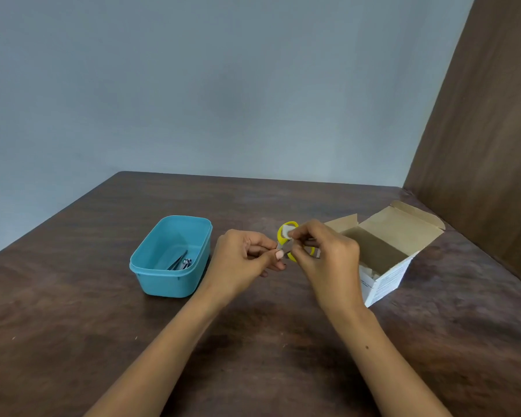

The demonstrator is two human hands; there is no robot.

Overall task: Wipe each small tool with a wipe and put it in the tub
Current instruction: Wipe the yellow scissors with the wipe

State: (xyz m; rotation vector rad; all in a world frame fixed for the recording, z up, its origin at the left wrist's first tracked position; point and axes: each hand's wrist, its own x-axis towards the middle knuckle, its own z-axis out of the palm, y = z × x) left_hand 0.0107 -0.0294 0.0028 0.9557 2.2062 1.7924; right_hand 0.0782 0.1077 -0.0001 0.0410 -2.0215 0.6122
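Two hands meet above the brown table [73, 296] between the open cardboard box [385, 245] and blue tub [169, 260] — left hand [241, 260] pinches yellow-handled scissors [282, 233], right hand [328, 260] pinches a white wipe [288, 231] on them — metal tools [179, 260] lie inside the tub

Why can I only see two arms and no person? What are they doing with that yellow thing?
The camera sits on the person's head and looks down, so you see only their arms. The left hand holds the blade end of small yellow-handled scissors in its grip. The right hand pinches a little white wipe against them. On the brown table stands a blue tub with small metal tools inside. To the right is an open cardboard box.
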